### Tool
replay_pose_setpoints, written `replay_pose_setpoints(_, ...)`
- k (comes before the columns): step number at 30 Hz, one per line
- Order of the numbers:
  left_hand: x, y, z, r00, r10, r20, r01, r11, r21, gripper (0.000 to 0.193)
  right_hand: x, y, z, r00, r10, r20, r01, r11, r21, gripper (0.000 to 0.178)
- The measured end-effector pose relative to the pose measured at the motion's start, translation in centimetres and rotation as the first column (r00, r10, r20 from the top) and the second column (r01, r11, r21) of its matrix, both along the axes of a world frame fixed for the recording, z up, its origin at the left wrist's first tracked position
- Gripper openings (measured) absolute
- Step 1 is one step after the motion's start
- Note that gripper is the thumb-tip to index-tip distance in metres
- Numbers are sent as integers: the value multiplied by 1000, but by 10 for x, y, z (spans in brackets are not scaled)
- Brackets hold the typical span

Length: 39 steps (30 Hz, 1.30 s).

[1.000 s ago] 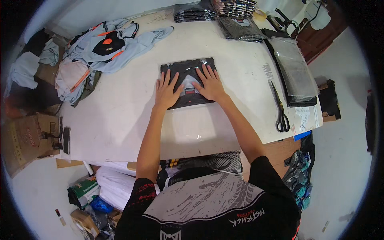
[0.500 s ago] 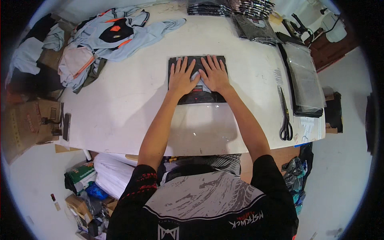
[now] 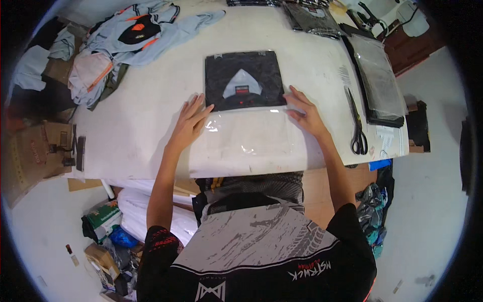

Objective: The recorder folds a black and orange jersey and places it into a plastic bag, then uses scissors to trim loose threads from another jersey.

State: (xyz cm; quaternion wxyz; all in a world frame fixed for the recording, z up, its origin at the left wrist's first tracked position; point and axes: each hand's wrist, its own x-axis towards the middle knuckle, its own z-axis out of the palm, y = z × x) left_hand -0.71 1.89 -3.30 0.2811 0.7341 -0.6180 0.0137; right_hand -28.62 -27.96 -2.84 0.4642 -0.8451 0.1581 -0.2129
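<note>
A folded black shirt (image 3: 221, 70) with a grey collar area lies flat in a clear plastic bag (image 3: 241, 136) on the white table. The bag's see-through end stretches from the shirt toward the table's near edge. My left hand (image 3: 190, 121) is by the shirt's near left corner, its fingers extended and a fingertip at the edge. At the near right corner, my right hand (image 3: 306, 111) has its fingers spread beside the package. Neither hand grips anything.
Black-handled scissors (image 3: 358, 128) lie on the right, beside a stack of clear plastic bags (image 3: 380, 75). Packed dark garments (image 3: 312, 20) sit at the back. Grey and orange jerseys (image 3: 146, 40) are heaped at the far left. A dark narrow object (image 3: 80, 153) rests near the left edge.
Both hands have come off the shirt's top, moving apart and nearer to me, to its near corners. The grey collar area is now uncovered. The whole view has shifted slightly.
</note>
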Motion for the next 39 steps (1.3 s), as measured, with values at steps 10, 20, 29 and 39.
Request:
replay_pose_setpoints(10, -9, 4, 5, 998, -61, -14, 62, 993, 104, 37, -4, 11, 2, 989, 85, -119, -139, 801, -582, 33)
replay_pose_setpoints(20, -32, -46, 170, 784, -122, -609, -214, 867, -449, 21, 32, 27, 157, 886, -180, 426, 136, 982, 130, 26)
replay_pose_setpoints(29, 2, -83, -7, 793, 154, -589, -353, 905, -239, 23, 53, -10, -11, 921, -337, 195, 361, 927, -104, 23)
replay_pose_setpoints(39, -33, -63, 16, 756, 555, -346, -587, 809, 15, 34, 45, 29, 4, 856, -501, 127, 517, 828, -219, 33)
